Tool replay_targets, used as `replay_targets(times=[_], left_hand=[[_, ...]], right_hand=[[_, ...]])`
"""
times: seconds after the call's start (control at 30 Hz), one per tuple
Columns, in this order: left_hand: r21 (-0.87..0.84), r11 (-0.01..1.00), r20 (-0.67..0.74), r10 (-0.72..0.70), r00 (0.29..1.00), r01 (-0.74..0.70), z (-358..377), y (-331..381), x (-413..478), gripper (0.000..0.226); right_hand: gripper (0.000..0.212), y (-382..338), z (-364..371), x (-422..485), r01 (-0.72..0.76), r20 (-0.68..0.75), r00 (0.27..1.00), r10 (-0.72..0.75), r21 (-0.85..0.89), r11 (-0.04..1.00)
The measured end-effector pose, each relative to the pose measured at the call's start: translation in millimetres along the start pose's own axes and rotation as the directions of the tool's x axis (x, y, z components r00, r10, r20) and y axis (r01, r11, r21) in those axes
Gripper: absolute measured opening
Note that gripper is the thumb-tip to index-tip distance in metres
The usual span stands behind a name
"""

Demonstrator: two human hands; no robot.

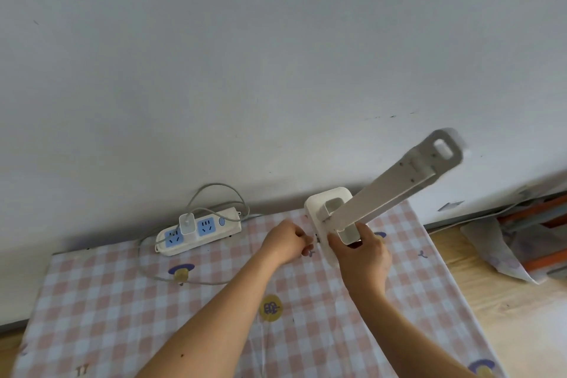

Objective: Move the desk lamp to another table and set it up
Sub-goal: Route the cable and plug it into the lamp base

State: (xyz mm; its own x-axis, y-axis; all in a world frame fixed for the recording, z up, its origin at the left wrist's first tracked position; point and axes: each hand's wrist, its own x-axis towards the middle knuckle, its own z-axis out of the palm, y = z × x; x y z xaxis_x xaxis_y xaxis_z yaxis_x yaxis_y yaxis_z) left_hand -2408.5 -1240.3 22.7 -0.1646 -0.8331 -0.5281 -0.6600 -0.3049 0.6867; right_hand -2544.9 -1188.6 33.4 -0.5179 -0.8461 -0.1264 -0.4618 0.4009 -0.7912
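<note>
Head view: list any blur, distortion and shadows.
Head view: the lamp head is motion-smeared at its far tip, while the power strip is sharp; wide-angle bowing curves the foot of the wall; light is soft and even, with only faint shadows.

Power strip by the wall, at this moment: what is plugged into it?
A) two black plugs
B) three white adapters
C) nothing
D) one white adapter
D: a single white adapter with a pale cable sits in the power strip, and the blue sockets on either side of it are free.
</note>
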Motion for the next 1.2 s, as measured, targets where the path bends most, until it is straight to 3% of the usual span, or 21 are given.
replay_targets(times=[0.2, 0.6, 0.87, 1.0, 1.2], left_hand=[[0.142, 0.988, -0.059, 0.063, 0.996, -0.054, 4, 2, 2, 0.031], [0.166, 0.986, -0.03, 0.016, 0.999, -0.01, 5, -6, 11, 0.032], [0.207, 0.977, -0.061, -0.035, 0.998, 0.047, 7, -36, 20, 0.031], [0.172, 0.984, -0.156, -0.025, 0.987, 0.052, 6, -47, 22, 0.017], [0.242, 0.97, -0.182, 0.02, 0.983, 0.025, 13, -48, 20, 0.016]], right_hand=[[0.02, 1, 2, 3, -0.091, -0.01, 0.996, 0.092, 0.066, 0.994], [0.023, 7, 19, 3, -0.106, -0.005, 0.994, 0.107, 0.092, 0.99], [0.031, 11, 46, -1, -0.105, 0.087, 0.991, 0.104, 0.006, 0.994], [0.03, 13, 55, -4, -0.079, 0.09, 0.992, 0.083, -0.048, 0.996], [0.035, 17, 55, -6, -0.008, 0.123, 0.992, 0.022, -0.106, 0.994]])
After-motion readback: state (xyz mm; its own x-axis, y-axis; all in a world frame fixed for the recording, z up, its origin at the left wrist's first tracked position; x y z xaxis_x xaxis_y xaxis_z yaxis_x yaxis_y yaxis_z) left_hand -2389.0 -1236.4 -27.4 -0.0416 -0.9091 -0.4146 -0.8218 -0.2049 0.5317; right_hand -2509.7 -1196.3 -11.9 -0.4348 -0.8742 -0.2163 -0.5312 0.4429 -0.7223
